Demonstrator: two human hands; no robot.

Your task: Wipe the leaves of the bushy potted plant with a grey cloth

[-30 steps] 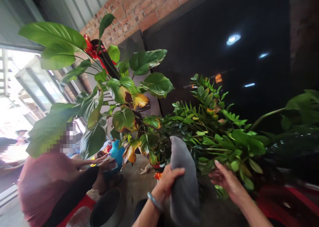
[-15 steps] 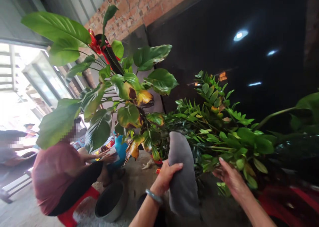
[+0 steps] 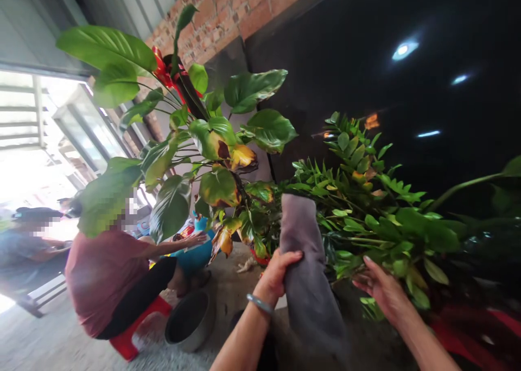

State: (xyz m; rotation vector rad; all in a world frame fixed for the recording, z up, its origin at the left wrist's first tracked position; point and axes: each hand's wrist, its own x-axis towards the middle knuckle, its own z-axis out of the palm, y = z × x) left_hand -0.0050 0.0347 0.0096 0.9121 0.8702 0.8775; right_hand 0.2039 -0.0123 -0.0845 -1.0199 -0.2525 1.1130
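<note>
A long, soft grey cloth (image 3: pixel 306 262) hangs in front of me, its upper end upright and its lower end blurred. My left hand (image 3: pixel 280 273) grips it along the left edge, thumb across the front; the other fingers are hidden behind it. A greyish bangle (image 3: pixel 259 304) circles that wrist. To the right of the cloth and apart from it, my right hand (image 3: pixel 380 287) is held with its fingers apart and nothing in it. Low green foliage (image 3: pixel 391 235) lies just behind this hand.
A tall plant with broad, partly yellowed leaves (image 3: pixel 220 186) leans on the left. Beyond it, a person in a pink shirt (image 3: pixel 101 284) sits on a red stool (image 3: pixel 128 346) beside a grey basin (image 3: pixel 189 322). A dark, shiny panel (image 3: pixel 350 62) stands behind the plants.
The cloth has gone from a broad curved shape to a narrower, longer one, its lower end swung right. My hands keep nearly the same pose. The view has shifted slightly left.
</note>
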